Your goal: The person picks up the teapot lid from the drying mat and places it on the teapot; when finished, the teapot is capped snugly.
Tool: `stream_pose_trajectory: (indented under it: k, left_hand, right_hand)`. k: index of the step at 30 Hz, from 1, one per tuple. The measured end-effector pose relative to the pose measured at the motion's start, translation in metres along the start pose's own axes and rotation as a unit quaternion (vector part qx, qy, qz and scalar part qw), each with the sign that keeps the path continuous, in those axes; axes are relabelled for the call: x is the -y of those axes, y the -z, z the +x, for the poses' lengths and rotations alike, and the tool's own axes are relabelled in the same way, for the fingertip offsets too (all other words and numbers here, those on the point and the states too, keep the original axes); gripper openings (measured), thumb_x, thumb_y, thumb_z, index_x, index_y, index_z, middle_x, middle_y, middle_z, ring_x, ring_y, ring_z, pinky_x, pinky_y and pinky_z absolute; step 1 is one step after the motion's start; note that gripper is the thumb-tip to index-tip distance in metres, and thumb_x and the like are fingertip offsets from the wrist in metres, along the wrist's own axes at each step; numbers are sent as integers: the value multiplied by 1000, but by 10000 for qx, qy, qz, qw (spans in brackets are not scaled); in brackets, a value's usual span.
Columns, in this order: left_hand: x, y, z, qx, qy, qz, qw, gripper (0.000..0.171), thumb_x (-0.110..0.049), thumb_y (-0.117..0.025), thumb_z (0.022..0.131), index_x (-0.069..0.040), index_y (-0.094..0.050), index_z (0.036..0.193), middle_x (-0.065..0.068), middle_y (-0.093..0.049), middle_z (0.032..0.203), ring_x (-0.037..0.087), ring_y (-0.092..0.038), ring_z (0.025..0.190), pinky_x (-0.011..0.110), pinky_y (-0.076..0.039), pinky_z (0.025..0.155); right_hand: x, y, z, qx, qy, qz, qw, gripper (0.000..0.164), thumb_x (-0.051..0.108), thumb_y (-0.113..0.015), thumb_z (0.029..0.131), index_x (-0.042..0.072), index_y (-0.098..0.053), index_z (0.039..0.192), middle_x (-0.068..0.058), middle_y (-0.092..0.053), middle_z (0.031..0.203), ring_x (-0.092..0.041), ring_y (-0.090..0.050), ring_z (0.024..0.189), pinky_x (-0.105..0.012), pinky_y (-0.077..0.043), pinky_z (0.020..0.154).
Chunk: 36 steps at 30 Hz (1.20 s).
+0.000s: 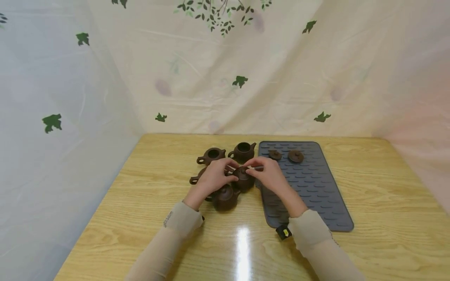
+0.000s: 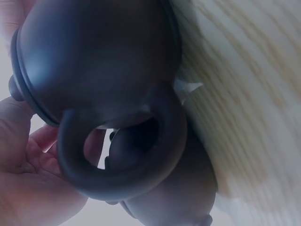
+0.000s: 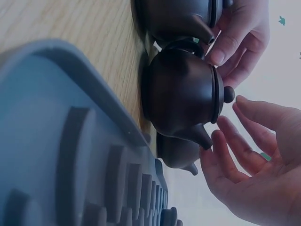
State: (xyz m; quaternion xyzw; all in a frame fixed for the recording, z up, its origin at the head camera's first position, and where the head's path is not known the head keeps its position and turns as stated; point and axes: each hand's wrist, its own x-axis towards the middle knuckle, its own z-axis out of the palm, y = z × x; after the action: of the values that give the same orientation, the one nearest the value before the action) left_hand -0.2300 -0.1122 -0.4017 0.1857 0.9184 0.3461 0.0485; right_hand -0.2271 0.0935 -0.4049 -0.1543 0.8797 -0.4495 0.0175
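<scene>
A dark brown lidded teapot (image 1: 244, 180) stands on the table between the two hands, its spout beside the grey mat. My left hand (image 1: 215, 176) holds it from the handle side, with thumb and fingers around the rim. My right hand (image 1: 270, 176) is at the lid; in the right wrist view its relaxed fingers are spread beside the round knob (image 3: 229, 94) and the spout (image 3: 200, 136). Nearer the body stands another lidded teapot (image 1: 225, 198), which fills much of the left wrist view with its loop handle (image 2: 122, 181). My left forearm passes behind it.
Two lidless teapots stand at the back, one on the left (image 1: 213, 155) and one on the right (image 1: 243, 151). Another teapot (image 1: 194, 180) is mostly hidden behind my left hand. Two lids (image 1: 275, 155) (image 1: 296, 156) lie on the ridged grey mat (image 1: 309, 187). A patterned curtain (image 1: 211, 97) hangs behind the table.
</scene>
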Motion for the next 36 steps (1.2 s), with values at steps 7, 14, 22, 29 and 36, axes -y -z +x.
stream_pose_trajectory:
  k: [7, 14, 22, 29, 36]
  left_hand:
    - [-1, 4, 0, -60, -70, 27, 10000, 30, -16, -76, 89, -12, -69, 118, 5, -70, 120, 24, -70, 107, 36, -59, 92]
    - [-3, 10, -1, -229, -51, -116, 9997, 32, -16, -75, 90, -9, -69, 120, 8, -70, 120, 27, -69, 109, 39, -58, 94]
    - [4, 18, -1, -471, -148, -281, 9984, 29, -12, -76, 89, -8, -70, 117, 8, -72, 118, 28, -70, 108, 39, -59, 93]
    - [7, 23, -1, -621, -132, -393, 9972, 29, -9, -75, 88, -5, -69, 116, 11, -72, 116, 28, -71, 104, 35, -60, 90]
    - [11, 30, -1, -819, -200, -482, 9953, 31, -9, -75, 89, 0, -67, 118, 16, -72, 114, 27, -71, 101, 37, -59, 91]
  right_hand:
    - [-1, 6, 0, -109, -30, 34, 9999, 20, 17, -70, 94, 10, -73, 112, -13, -72, 115, -35, -69, 108, -47, -60, 89]
    - [-3, 12, -1, -146, 16, 76, 9999, 19, 13, -68, 95, 8, -73, 113, -14, -72, 114, -34, -70, 106, -46, -60, 87]
    - [-7, 20, -2, -232, -3, 38, 9997, 22, 14, -69, 94, 6, -72, 115, -15, -71, 116, -34, -70, 105, -44, -61, 83]
    - [-12, 24, -4, -331, 5, -59, 9994, 21, 15, -69, 95, 7, -72, 114, -15, -71, 116, -33, -69, 106, -45, -60, 85]
    - [-18, 30, -5, -408, 6, -101, 9991, 22, 17, -68, 95, 7, -72, 115, -13, -72, 116, -33, -68, 108, -47, -59, 86]
